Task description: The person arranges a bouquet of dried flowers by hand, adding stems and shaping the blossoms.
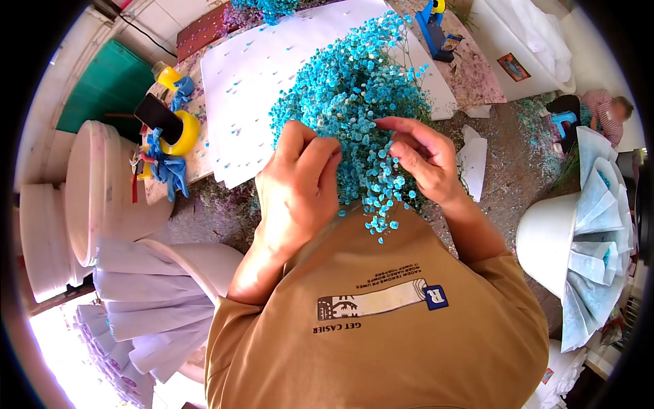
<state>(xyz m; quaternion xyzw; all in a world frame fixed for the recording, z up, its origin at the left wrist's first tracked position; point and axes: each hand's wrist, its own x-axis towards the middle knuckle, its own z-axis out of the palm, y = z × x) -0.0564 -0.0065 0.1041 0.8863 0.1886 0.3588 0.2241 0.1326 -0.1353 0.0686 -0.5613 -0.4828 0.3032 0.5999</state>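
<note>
A large bunch of blue baby's breath (354, 88) lies over the near edge of white paper sheets (238, 88), its lower sprigs hanging in front of my shirt. My left hand (300, 180) is closed at the left side of the bunch, fingers curled in a pinch on a sprig that they mostly hide. On the right side, my right hand (429, 160) has its thumb and curled fingers on small blossoms, with the index finger stretched out along the flowers. Stems behind the blossoms are largely hidden.
A phone (158, 117) leans by a yellow tape roll (182, 133) and blue gloves (167, 167). At the back right stands a blue tape dispenser (432, 31). Paper-wrapped bundles stand in a left bucket (194, 262) and right bucket (545, 238). A person (603, 116) sits far right.
</note>
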